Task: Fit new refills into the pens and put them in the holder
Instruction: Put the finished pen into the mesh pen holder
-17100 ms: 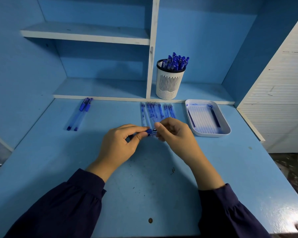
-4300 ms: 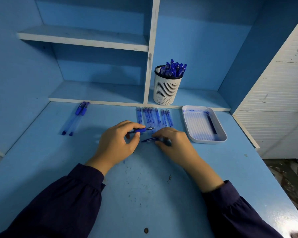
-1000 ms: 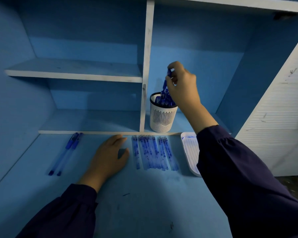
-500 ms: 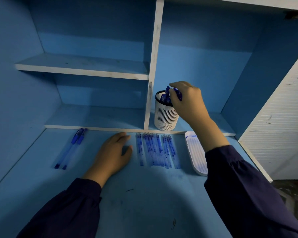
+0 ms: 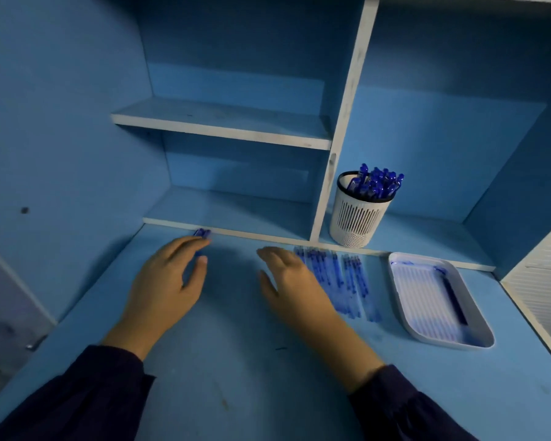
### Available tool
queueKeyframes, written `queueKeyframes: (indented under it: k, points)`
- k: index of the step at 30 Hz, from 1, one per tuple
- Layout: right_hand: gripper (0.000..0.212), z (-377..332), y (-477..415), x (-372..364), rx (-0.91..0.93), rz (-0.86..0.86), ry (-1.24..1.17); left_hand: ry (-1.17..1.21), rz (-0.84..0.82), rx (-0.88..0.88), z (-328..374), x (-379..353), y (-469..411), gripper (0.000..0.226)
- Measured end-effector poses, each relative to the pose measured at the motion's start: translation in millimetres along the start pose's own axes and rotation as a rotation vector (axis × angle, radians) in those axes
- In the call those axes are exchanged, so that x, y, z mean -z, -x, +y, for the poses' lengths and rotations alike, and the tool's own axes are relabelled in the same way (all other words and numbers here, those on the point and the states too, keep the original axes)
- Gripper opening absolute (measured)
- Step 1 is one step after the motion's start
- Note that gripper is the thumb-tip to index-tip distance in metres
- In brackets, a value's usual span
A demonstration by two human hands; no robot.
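Pens (image 5: 376,184): a bundle of blue-capped ones stands in the holder, caps up, showing above the rim.
Holder (image 5: 358,218): white slotted cup with a dark rim, upright on the lower shelf (image 5: 427,230), just right of the white divider (image 5: 341,154).
Loose pens (image 5: 201,233): blue caps show at the back left of the desk (image 5: 252,377), against the shelf edge. The barrels are hidden under your left hand.
Left hand (image 5: 169,281): stretched forward over the loose pens, fingers nearly straight, thumb apart from them. It grips nothing that can be seen. The blur prevents telling whether your fingertips touch the pens.
Right hand (image 5: 293,281): palm down above the desk, fingers relaxed and spread, holding nothing. Its outer edge overlaps the left end of the refill row.
Refills (image 5: 347,278): laid side by side in a row on the desk, in front of the holder, between your right hand and the tray.
Tray (image 5: 477,332): white, ribbed floor stained blue, on the desk right of the refills. One dark stick lies along its right side; refill or pen cannot be told.
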State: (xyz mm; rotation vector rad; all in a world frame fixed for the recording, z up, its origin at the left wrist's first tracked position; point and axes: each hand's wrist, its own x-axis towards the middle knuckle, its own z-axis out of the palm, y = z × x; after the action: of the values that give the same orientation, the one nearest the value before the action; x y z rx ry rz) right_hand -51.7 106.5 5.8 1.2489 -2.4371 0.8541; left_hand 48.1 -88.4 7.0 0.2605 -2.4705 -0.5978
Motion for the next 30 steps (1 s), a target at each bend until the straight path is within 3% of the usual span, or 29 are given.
queueKeyframes:
  k: [5, 13, 20, 27, 30]
  points:
    - [0.038, -30, -23, -45, -0.051, -0.158, -0.183, -0.051, -0.047, 0.153, -55, 17, 9, 0.035]
    - [0.037, -57, -63, -78, -0.185, -0.112, -0.361, 0.016, -0.169, 0.255, -65, 16, 11, 0.041]
    - [0.025, -52, -67, -79, -0.217, -0.080, -0.334, -0.084, -0.284, 0.242, -65, 16, 12, 0.068]
    - [0.019, -51, -62, -76, -0.172, -0.085, -0.293, -0.109, -0.304, 0.242, -63, 18, 12, 0.060]
    - [0.027, -53, -60, -73, -0.144, -0.153, -0.180, -0.089, -0.300, 0.245, -63, 19, 12, 0.055]
